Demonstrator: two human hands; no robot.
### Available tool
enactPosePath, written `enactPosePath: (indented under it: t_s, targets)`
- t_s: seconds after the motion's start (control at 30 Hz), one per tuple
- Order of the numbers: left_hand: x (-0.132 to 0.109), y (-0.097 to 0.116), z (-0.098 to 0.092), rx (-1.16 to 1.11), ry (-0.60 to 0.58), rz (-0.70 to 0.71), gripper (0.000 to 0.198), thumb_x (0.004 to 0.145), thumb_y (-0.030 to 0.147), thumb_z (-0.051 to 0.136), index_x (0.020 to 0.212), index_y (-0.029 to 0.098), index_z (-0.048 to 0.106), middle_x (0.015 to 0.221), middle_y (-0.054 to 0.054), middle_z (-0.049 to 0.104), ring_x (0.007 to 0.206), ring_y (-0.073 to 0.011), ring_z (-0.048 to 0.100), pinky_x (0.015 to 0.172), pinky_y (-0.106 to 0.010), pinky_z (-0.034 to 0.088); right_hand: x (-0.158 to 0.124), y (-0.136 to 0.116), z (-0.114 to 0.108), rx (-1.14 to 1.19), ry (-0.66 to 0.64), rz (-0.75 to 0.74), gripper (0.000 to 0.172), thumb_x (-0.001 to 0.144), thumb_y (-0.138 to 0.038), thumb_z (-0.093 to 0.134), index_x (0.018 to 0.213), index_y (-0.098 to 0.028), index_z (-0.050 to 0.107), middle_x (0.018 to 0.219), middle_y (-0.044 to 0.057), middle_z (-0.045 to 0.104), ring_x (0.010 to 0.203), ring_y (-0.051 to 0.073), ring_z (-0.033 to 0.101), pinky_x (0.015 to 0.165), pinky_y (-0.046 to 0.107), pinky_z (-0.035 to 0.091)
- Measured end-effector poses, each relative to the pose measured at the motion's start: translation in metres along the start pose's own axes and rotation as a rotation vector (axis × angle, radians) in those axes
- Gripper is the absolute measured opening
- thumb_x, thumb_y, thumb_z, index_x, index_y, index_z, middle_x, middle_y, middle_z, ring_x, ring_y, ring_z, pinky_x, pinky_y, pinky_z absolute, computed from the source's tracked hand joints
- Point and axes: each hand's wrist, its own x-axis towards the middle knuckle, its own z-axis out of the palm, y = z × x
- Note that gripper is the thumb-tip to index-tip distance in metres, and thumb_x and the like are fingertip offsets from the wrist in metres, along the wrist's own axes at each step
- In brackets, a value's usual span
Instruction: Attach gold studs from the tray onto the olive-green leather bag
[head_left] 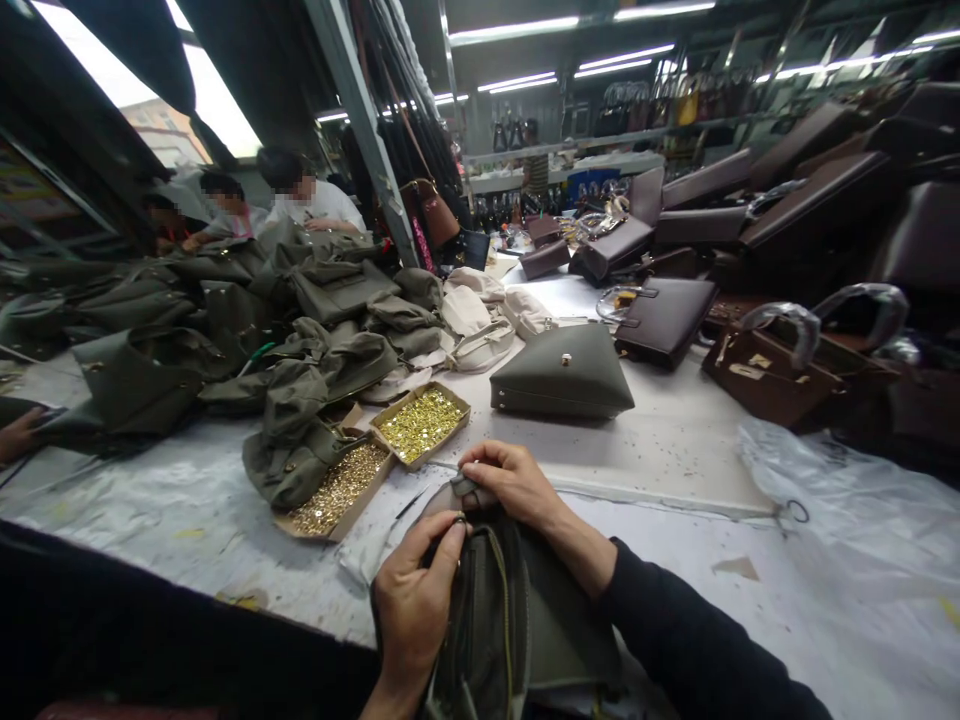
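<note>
An olive-green bag (517, 620) rests at the table's front edge, right under my hands. My left hand (412, 600) is closed in a pinch at the bag's top, fingertips pressed on a small part I cannot make out. My right hand (514, 485) curls over the bag's upper edge and grips it. Just beyond my hands stand two shallow cardboard trays of small metal fittings, a bright gold one (421, 424) and a duller brass one (337, 490). A finished olive bag (562, 380) stands behind them.
A heap of olive bags (225, 330) fills the left of the white-covered table (675, 450). Cream bags (480, 320) lie mid-table, and dark brown handbags (664, 315) crowd the right. Clear plastic sheeting (847, 490) lies at the right. Other people sit at the far left; someone's hand (19, 435) reaches in.
</note>
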Motion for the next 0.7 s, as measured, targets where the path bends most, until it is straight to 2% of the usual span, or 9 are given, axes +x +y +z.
enactPosePath:
  t_s: [0.1,0.17,0.3,0.43,0.53,0.7]
  targets:
    - [0.002,-0.001,0.001,0.013,-0.008,0.005,0.028,0.081,0.045,0.070,0.091,0.020,0.080,0.088,-0.005,0.079,0.084,-0.0242,0.075,0.086,-0.034,0.061,0.006,0.007,0.000,0.144,-0.027,0.095,0.047,0.071,-0.057,0.079,0.090,-0.017,0.064,0.072,-0.001,0.062,0.060,0.013,0.058,0.058,0.028,0.054]
    - [0.003,-0.001,0.001,0.024,0.002,0.012,0.028,0.080,0.045,0.071,0.089,0.020,0.080,0.085,-0.005,0.079,0.080,-0.0240,0.075,0.083,-0.034,0.062,0.004,0.004,0.000,0.072,-0.042,0.010,0.041,0.077,-0.054,0.076,0.091,-0.017,0.064,0.072,-0.001,0.062,0.061,0.013,0.058,0.060,0.026,0.052]
    - [0.003,-0.002,-0.001,0.026,0.049,0.047,0.026,0.079,0.044,0.072,0.086,0.019,0.079,0.083,-0.004,0.079,0.077,-0.0236,0.075,0.079,-0.032,0.062,-0.008,-0.011,-0.004,-0.328,-0.094,-0.305,0.014,0.094,-0.032,0.063,0.091,-0.020,0.070,0.078,-0.001,0.068,0.071,0.014,0.062,0.069,0.024,0.048]
    - [0.000,-0.007,-0.003,-0.045,0.061,0.072,0.022,0.084,0.039,0.070,0.089,0.019,0.078,0.086,-0.004,0.079,0.080,-0.0215,0.075,0.076,-0.027,0.061,-0.019,-0.026,-0.011,-0.770,-0.211,-0.584,0.019,0.095,-0.015,0.058,0.103,-0.024,0.072,0.093,0.002,0.071,0.082,0.014,0.065,0.073,0.023,0.046]
    - [-0.003,-0.011,-0.004,-0.060,0.090,0.097,0.019,0.085,0.036,0.070,0.090,0.019,0.078,0.087,-0.003,0.078,0.081,-0.0207,0.074,0.076,-0.027,0.061,-0.020,-0.030,-0.013,-0.934,-0.291,-0.697,0.022,0.096,-0.015,0.059,0.113,-0.024,0.070,0.095,0.003,0.070,0.084,0.015,0.064,0.071,0.022,0.046]
    - [-0.006,-0.013,-0.006,-0.073,0.148,0.130,0.016,0.085,0.033,0.070,0.089,0.019,0.077,0.088,-0.003,0.078,0.082,-0.0205,0.073,0.080,-0.028,0.060,-0.018,-0.032,-0.010,-1.160,-0.339,-0.794,0.016,0.101,-0.030,0.059,0.114,-0.021,0.064,0.091,0.003,0.066,0.079,0.016,0.063,0.068,0.024,0.046]
